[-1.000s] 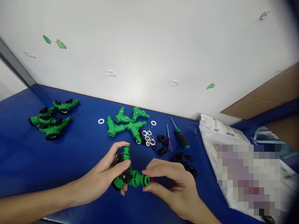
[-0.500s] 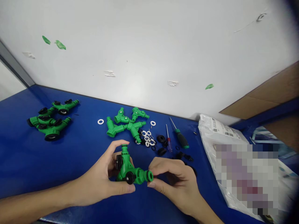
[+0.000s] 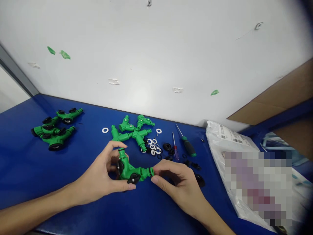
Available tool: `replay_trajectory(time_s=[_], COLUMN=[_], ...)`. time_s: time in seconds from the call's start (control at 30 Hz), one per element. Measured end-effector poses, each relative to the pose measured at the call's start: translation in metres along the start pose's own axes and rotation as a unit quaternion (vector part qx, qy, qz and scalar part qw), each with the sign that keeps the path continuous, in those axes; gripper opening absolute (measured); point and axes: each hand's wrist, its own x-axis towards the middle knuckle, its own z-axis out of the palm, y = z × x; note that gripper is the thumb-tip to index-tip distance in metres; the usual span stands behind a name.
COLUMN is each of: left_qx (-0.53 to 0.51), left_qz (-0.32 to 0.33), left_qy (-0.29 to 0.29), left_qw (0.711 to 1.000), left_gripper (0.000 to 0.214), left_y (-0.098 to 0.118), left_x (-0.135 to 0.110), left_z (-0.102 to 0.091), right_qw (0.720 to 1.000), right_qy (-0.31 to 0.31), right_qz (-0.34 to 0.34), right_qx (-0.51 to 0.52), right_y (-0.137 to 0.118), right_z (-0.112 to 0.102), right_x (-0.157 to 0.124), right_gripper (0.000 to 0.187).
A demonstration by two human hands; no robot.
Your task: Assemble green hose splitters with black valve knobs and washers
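Observation:
My left hand (image 3: 102,173) grips a green Y-shaped hose splitter (image 3: 127,169), fingers behind and above it, thumb below. Two black valve knobs sit on the splitter, one on each branch. A black O-ring (image 3: 150,172) rings the tip of its right outlet. My right hand (image 3: 176,182) is closed, thumb and index finger pinching at that outlet's end; its other fingers are curled in. Beyond my hands lie several green splitter bodies (image 3: 140,138) without knobs. Beside them is a small heap of white washers (image 3: 153,146) and dark rings.
Several splitters with black knobs (image 3: 57,138) lie at the left on the blue table (image 3: 93,215). Two screwdrivers, one green-black (image 3: 189,147) and one with a purple-red handle (image 3: 176,152), lie near black parts. A white plastic bag (image 3: 226,140) covers the right side.
Both hands and the splitter have shifted left and slightly up in the view. The splitter has tilted, so its lower knob shows longer. The camera has moved a little too.

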Motion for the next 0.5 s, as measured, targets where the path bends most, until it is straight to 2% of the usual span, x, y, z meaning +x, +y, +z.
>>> replay_trajectory(time_s=[0.03,0.13,0.2,0.27,0.33,0.4,0.5], left_qx=[0.023,0.128,0.226,0.336,0.433,0.538,0.588], left_qz=[0.014,0.064,0.082,0.091,0.084,0.055,0.030], left_qy=[0.017,0.132,0.201,0.249,0.257,0.239,0.225], left_qw=[0.999,0.981,0.950,0.904,0.860,0.807,0.777], left_gripper=[0.068,0.065,0.060,0.050,0.041,0.034,0.031], left_y=[0.003,0.014,0.019,0.021,0.019,0.017,0.014], left_x=[0.002,0.012,0.022,0.033,0.041,0.046,0.047], left_z=[-0.005,-0.028,-0.049,-0.071,-0.090,-0.104,-0.116], right_qw=[1.000,0.998,0.997,0.994,0.992,0.990,0.988], right_qy=[0.006,0.026,0.019,0.001,-0.021,-0.038,-0.056], right_qz=[0.008,0.009,0.005,0.004,0.002,-0.006,-0.024], right_qx=[-0.012,-0.051,-0.080,-0.105,-0.123,-0.134,-0.142], right_y=[0.000,0.002,0.004,0.005,0.006,0.006,0.008], right_z=[-0.002,-0.007,-0.010,-0.011,-0.011,-0.010,-0.010], right_x=[0.000,0.001,0.002,0.002,0.001,0.001,0.000], right_gripper=[0.007,0.011,0.013,0.016,0.017,0.018,0.017])
